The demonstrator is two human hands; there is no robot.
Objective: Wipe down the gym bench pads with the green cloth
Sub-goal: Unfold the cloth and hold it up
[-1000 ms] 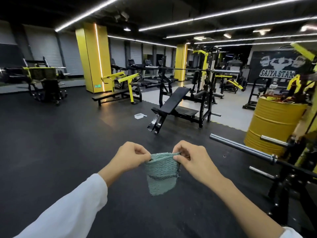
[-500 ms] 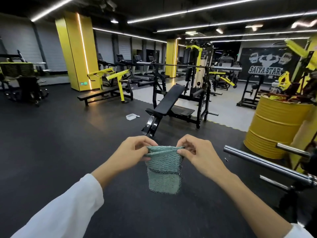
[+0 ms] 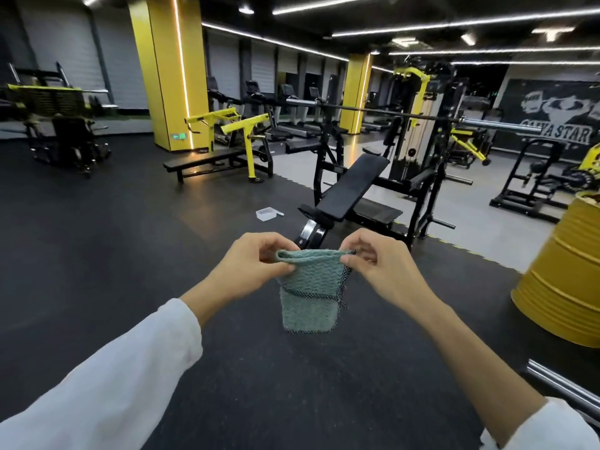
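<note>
A folded green cloth (image 3: 308, 297) with dark stitched edges hangs in front of me, above the black floor. My left hand (image 3: 250, 271) pinches its top left corner and my right hand (image 3: 383, 271) pinches its top right corner. Straight ahead stands an incline bench with a black pad (image 3: 352, 188) inside a black rack, a barbell (image 3: 373, 112) resting across the rack above it. Farther left is a flat bench with a black pad (image 3: 203, 159) and yellow arms. Both benches are well beyond my hands.
A small clear plastic tub (image 3: 265, 214) lies on the floor left of the incline bench. A yellow drum (image 3: 565, 271) stands at the right, with a chrome bar (image 3: 561, 384) low beside it. Yellow pillars (image 3: 168, 73) and more machines fill the back.
The view has moved forward, so the incline bench is nearer and the yellow drum has slid to the right edge. Both hands still hold the cloth by its top corners.
</note>
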